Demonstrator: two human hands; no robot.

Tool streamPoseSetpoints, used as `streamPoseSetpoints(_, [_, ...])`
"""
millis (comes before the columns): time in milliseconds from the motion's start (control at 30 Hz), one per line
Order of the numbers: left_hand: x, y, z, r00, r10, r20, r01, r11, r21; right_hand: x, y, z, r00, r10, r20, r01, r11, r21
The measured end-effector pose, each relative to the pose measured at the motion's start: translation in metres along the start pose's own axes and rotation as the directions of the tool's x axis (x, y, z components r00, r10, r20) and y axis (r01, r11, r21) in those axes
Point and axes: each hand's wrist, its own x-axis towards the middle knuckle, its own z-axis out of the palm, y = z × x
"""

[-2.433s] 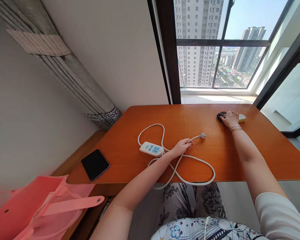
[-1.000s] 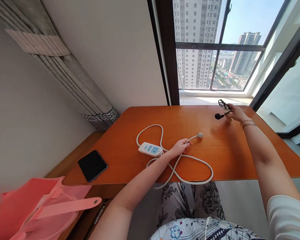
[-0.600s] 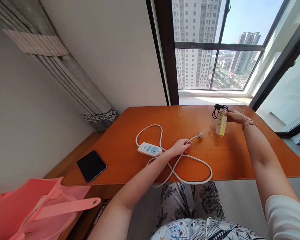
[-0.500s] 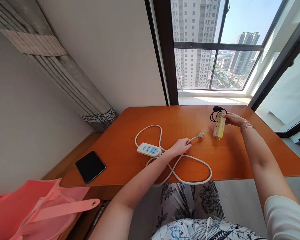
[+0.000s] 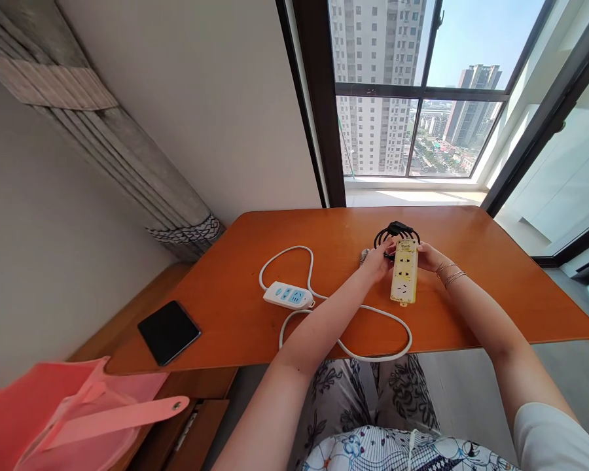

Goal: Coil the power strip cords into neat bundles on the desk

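Note:
My right hand (image 5: 428,257) grips the upper right side of a pale yellow power strip (image 5: 403,278), its socket face turned toward me. A black power cord (image 5: 396,229), bundled in loops with its plug, sits at the strip's far end. My left hand (image 5: 379,259) is closed on the left side of that black cord, close beside the strip; its fingertips are partly hidden. Left of it on the table lies a white power strip (image 5: 289,295) with blue sockets. Its white cord (image 5: 383,312) loops across the table, partly under my left forearm, and its plug (image 5: 364,256) shows just behind my left hand.
A black tablet (image 5: 169,332) lies at the left of the orange-brown table (image 5: 255,340). Below it at the left is a pink bag (image 5: 78,418) with a strap. A window (image 5: 422,91) stands beyond the table, and a grey curtain (image 5: 127,157) hangs at the left.
My left hand has let go of the white cord and moved up and right to the black cord. My right hand has brought the yellow power strip left and nearer.

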Motion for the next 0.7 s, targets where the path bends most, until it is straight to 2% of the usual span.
streamPoseSetpoints(100, [0.000, -0.008, 0.004, 0.982, 0.138, -0.130, -0.153, 0.982, -0.111, -0.003, 0.008, 0.020, 0.998, -0.022, -0.052, 0.026, 0.997, 0.068])
streamPoseSetpoints(233, [0.001, -0.011, 0.003, 0.935, 0.224, -0.277, -0.252, 0.965, -0.073, -0.003, 0.022, 0.048, 0.979, -0.049, -0.199, 0.078, 0.987, 0.142])
streamPoseSetpoints(333, [0.000, -0.012, 0.000, 0.918, 0.267, -0.295, -0.300, 0.951, -0.073, 0.001, 0.034, 0.064, 0.906, -0.091, -0.412, 0.153, 0.981, 0.120])
streamPoseSetpoints(400, [-0.004, -0.014, -0.002, 0.911, 0.302, -0.279, -0.336, 0.938, -0.081, 0.004, 0.041, 0.070, 0.840, -0.129, -0.528, 0.203, 0.976, 0.084])
streamPoseSetpoints(467, [-0.011, -0.018, -0.004, 0.914, 0.322, -0.246, -0.347, 0.935, -0.067, 0.007, 0.045, 0.074, 0.795, -0.169, -0.583, 0.242, 0.969, 0.049])
streamPoseSetpoints(533, [-0.019, -0.021, -0.008, 0.923, 0.347, -0.166, -0.355, 0.935, -0.019, 0.009, 0.048, 0.078, 0.762, -0.217, -0.611, 0.282, 0.959, 0.011])
streamPoseSetpoints(633, [-0.033, -0.023, -0.014, 0.911, 0.410, 0.040, -0.412, 0.901, 0.138, 0.011, 0.050, 0.083, 0.714, -0.274, -0.644, 0.344, 0.939, -0.018])
streamPoseSetpoints(700, [-0.039, -0.021, -0.018, 0.909, 0.407, 0.092, -0.416, 0.861, 0.293, 0.011, 0.049, 0.085, 0.696, -0.296, -0.654, 0.368, 0.929, -0.029])
